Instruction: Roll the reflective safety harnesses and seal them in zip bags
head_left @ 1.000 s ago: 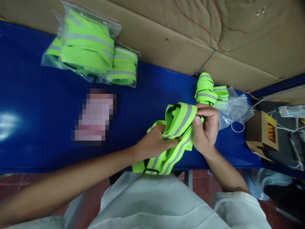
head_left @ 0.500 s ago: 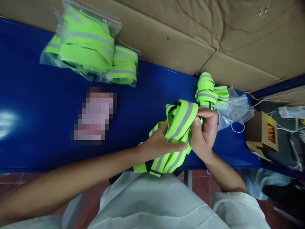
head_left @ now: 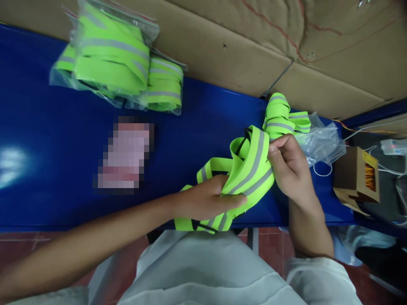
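Note:
A bundle of neon-yellow reflective strap [head_left: 251, 169] with a grey stripe and black buckles is held over the front edge of the table. My left hand [head_left: 216, 197] is closed round its middle, the thumb lying across the folds and the other fingers hidden behind. At the bundle's right edge, my right hand [head_left: 289, 165] pinches the strap between thumb and fingers. Loose loops hang below and left of my left hand. Just behind the right hand lie more rolled reflective straps [head_left: 280, 112], beside a clear plastic bag [head_left: 324, 142].
Clear zip bags of reflective straps [head_left: 111, 63] sit at the back left of the blue table [head_left: 47, 161]. A blurred-out pinkish rectangle [head_left: 125, 154] lies nearer. To the right stand a small cardboard box [head_left: 352, 178] and white cables. A brown padded panel [head_left: 206, 46] borders the back.
My right hand has moved to the right and turned more upright, still pinching. The strap folds between the hands are spread a little wider. My left hand keeps its hold.

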{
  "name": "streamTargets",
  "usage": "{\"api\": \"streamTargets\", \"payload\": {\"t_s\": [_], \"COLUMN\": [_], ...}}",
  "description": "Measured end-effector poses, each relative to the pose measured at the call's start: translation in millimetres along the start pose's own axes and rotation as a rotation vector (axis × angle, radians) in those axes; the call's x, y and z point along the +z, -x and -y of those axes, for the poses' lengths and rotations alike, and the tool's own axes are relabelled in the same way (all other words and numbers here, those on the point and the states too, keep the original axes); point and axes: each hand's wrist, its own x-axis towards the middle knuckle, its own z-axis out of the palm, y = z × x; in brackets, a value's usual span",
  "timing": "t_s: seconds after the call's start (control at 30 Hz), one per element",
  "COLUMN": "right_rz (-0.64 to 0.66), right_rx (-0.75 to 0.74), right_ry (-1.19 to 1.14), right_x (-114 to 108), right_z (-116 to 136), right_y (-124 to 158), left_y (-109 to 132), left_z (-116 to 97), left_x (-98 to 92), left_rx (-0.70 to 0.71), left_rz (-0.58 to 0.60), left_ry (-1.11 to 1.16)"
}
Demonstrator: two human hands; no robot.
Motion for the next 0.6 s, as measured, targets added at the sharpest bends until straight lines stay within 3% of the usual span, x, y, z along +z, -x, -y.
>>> {"api": "streamTargets", "payload": {"t_s": [0.2,0.3,0.37,0.47,0.6], "right_rz": [0.127,0.208,0.259,0.159,-0.061], "right_rx": [0.088,0.188,0.212,0.104,-0.119], "right_ry": [-0.231,-0.316,-0.324,-0.15,0.117], "right_x": [-7.5,-15.0,-19.4,-20.1,-11.0], "right_z": [-4.9,-7.5,-6.7,0.0,13.0], "right_y": [-3.5,-2.4,-2.6,-2.0,6.0], "left_y": [-2.8,-4.3,-2.5,1.8,0.5], "left_z": [1.6,4.4,-1.4,-18.2,-31.5], "left_x": [-4.7,-7.6,-12.1,-19.2,-20.6], "left_rx": [-0.08,-0.079,-0.079,-0.09,-0.004], "left_rz": [0.041,0.054,0.125,0.171,-0.05], "left_ry": [-0.187,-0.187,-0.142,-0.028,0.129]}}
